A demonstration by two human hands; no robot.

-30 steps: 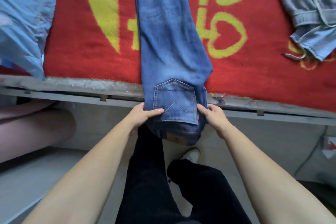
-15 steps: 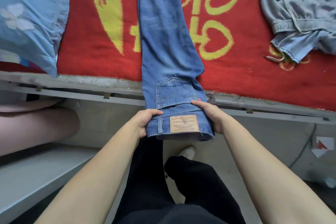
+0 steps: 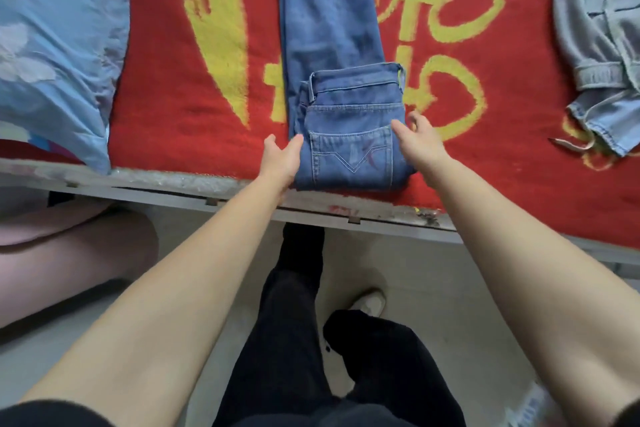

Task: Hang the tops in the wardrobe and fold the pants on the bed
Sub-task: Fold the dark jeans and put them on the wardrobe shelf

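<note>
A pair of blue jeans [image 3: 349, 114] lies lengthwise on the red and yellow bed cover [image 3: 194, 87]. Its waist end is folded over onto the legs, back pocket up, near the bed's front edge. My left hand [image 3: 282, 159] rests against the left side of the fold, fingers apart. My right hand [image 3: 417, 139] touches the fold's right side, fingers spread and holding nothing. A light denim top [image 3: 599, 55] lies crumpled at the right of the bed.
A light blue pillow [image 3: 52, 45] sits at the bed's left. The grey bed frame edge [image 3: 214, 198] runs across below the jeans. My black trouser legs and a white shoe [image 3: 369, 302] stand on the pale floor.
Both hands lifted the jeans' waist end from over the bed edge and folded it forward onto the legs. Then the grip was let go, and the hands now rest at the fold's sides.
</note>
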